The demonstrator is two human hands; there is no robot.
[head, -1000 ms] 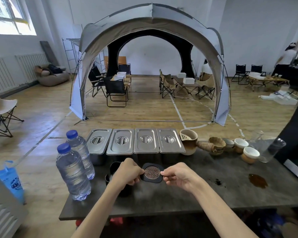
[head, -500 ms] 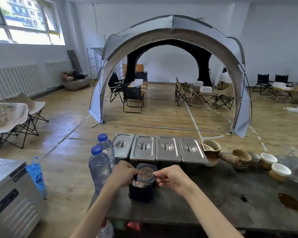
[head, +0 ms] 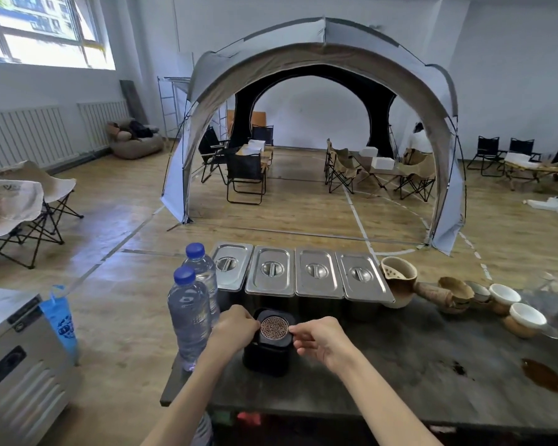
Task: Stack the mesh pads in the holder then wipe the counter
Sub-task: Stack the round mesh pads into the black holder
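Hands engaged: left hand (head: 236, 329) and right hand (head: 319, 341) pinch mesh pad (head: 274, 327) at opposite edges.
Black frame, round copper-coloured mesh centre; sits atop black holder (head: 264, 360), interior hidden.

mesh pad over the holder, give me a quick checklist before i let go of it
1. Grip: left hand and right hand pinch the black square mesh pad by opposite edges: ok
2. Pad over the black box-shaped holder's mouth: ok
3. Room inside holder: cannot tell, pad hides it
4. Clear blue-capped water bottle away from left wrist: not ok, close beside
5. Brown spill on the dark grey counter wiped: not ok
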